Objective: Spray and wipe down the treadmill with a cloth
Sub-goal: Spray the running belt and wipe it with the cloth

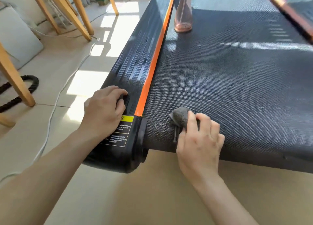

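Observation:
The black treadmill (237,82) fills the right of the head view, with a textured belt, an orange stripe (152,69) and a ribbed black side rail. My right hand (199,140) presses a bunched grey cloth (180,116) onto the belt's near left corner. My left hand (105,109) rests flat on the side rail next to the warning label, fingers slightly curled, holding nothing. A clear pinkish spray bottle (183,15) stands upright on the belt far ahead, near the stripe; its top is cut off by the frame.
Wooden chair or table legs (72,16) stand on the tiled floor at left. A white cable (55,104) runs across the floor beside the treadmill. A thick black rope (20,91) lies at far left. A second orange rail (288,10) crosses the top right.

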`<state>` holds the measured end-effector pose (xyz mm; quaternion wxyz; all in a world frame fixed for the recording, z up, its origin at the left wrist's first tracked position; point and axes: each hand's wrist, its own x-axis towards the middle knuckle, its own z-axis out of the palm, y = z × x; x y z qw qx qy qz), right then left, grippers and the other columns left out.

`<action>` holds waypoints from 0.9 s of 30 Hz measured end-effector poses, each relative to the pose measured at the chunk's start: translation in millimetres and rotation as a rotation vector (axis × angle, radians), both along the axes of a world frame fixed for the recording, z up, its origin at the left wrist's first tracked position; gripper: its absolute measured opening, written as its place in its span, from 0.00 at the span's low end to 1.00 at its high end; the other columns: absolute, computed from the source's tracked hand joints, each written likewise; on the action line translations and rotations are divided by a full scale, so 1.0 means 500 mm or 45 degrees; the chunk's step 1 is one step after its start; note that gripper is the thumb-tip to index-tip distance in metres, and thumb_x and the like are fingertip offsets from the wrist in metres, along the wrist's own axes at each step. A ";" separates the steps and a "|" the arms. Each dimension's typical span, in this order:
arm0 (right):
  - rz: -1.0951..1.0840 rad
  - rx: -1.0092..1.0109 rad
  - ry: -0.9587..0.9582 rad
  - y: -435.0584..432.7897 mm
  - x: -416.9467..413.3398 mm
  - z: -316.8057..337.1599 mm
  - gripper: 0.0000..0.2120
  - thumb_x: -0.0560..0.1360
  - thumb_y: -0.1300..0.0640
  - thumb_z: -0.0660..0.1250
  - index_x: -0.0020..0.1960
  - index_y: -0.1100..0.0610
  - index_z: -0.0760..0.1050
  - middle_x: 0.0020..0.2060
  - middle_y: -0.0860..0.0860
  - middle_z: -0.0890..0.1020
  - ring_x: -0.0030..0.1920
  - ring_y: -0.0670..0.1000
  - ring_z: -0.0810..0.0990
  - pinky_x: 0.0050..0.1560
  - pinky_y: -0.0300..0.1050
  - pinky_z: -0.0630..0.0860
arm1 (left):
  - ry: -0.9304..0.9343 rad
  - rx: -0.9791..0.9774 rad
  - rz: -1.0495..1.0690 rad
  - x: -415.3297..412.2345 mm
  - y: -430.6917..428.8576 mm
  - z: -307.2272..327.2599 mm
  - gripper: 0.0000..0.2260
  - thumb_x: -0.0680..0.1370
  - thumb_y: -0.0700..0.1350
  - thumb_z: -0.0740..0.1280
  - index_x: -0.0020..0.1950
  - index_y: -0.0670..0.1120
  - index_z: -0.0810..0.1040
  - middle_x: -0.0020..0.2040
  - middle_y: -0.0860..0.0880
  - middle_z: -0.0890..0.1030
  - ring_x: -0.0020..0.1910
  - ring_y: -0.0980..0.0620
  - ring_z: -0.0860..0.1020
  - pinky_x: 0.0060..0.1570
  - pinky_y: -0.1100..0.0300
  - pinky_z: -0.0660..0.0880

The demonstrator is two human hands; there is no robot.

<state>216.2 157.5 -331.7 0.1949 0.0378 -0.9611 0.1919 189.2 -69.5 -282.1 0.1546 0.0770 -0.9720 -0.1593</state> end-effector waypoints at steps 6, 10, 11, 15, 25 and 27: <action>0.329 0.145 0.185 -0.108 0.007 0.000 0.20 0.71 0.56 0.71 0.62 0.61 0.80 0.46 0.55 0.81 0.43 0.58 0.79 0.38 0.50 0.74 | 0.049 -0.062 -0.338 0.006 0.068 0.019 0.15 0.75 0.43 0.61 0.57 0.49 0.83 0.63 0.46 0.78 0.62 0.42 0.76 0.62 0.41 0.71; 0.443 0.315 0.352 -0.074 -0.004 -0.004 0.14 0.74 0.61 0.62 0.56 0.59 0.81 0.40 0.53 0.79 0.38 0.56 0.77 0.35 0.48 0.70 | 0.003 -0.228 -0.589 0.013 0.122 0.021 0.17 0.70 0.42 0.58 0.50 0.51 0.84 0.58 0.48 0.82 0.56 0.44 0.80 0.57 0.41 0.73; 0.483 0.364 0.389 -0.053 -0.006 -0.003 0.14 0.75 0.62 0.59 0.53 0.59 0.82 0.40 0.53 0.79 0.38 0.56 0.77 0.35 0.48 0.69 | 0.017 -0.284 -0.637 0.017 0.131 0.018 0.17 0.70 0.42 0.57 0.49 0.51 0.84 0.55 0.49 0.82 0.54 0.45 0.81 0.55 0.43 0.74; 0.501 0.452 0.338 0.047 -0.008 0.000 0.14 0.73 0.63 0.57 0.50 0.59 0.81 0.40 0.54 0.78 0.39 0.56 0.76 0.36 0.49 0.71 | 0.059 -0.383 -0.890 0.001 0.206 0.019 0.17 0.72 0.44 0.56 0.51 0.49 0.82 0.49 0.49 0.81 0.47 0.44 0.79 0.42 0.49 0.76; -0.103 0.162 0.089 0.234 -0.022 0.011 0.22 0.72 0.55 0.61 0.62 0.63 0.78 0.48 0.59 0.78 0.47 0.63 0.76 0.45 0.55 0.72 | -0.205 -0.449 -1.121 -0.003 0.260 -0.005 0.27 0.72 0.55 0.65 0.70 0.48 0.71 0.67 0.49 0.74 0.61 0.46 0.76 0.56 0.50 0.76; -0.085 0.176 0.116 0.164 -0.013 0.004 0.20 0.70 0.57 0.68 0.60 0.62 0.80 0.46 0.57 0.79 0.45 0.62 0.78 0.42 0.54 0.73 | -0.148 -0.384 -1.098 -0.001 0.251 0.002 0.25 0.68 0.45 0.62 0.65 0.45 0.73 0.63 0.48 0.77 0.57 0.45 0.77 0.53 0.50 0.77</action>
